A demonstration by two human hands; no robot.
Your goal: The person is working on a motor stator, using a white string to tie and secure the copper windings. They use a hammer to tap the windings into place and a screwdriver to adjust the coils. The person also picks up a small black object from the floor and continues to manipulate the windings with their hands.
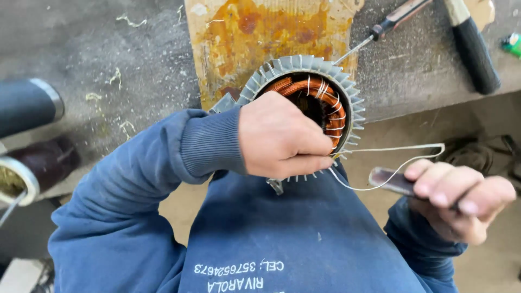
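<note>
The left hand [279, 142] is clamped on the near rim of a finned motor stator [320, 97] with copper windings, held at the bench [108, 59] edge. The right hand [461, 198] is closed around a flat tool [391, 180], with white cord [396, 149] looping between them. A rusty orange board [260, 38] lies behind.

Grey workbench top [108, 49], littered with pale string scraps [128, 20]. Rust-stained wooden board [260, 32] on it. Black-handled screwdriver [380, 30] and black-gripped tool handle [475, 46] far right. Two dark cylindrical rolls [27, 106] left edge.
</note>
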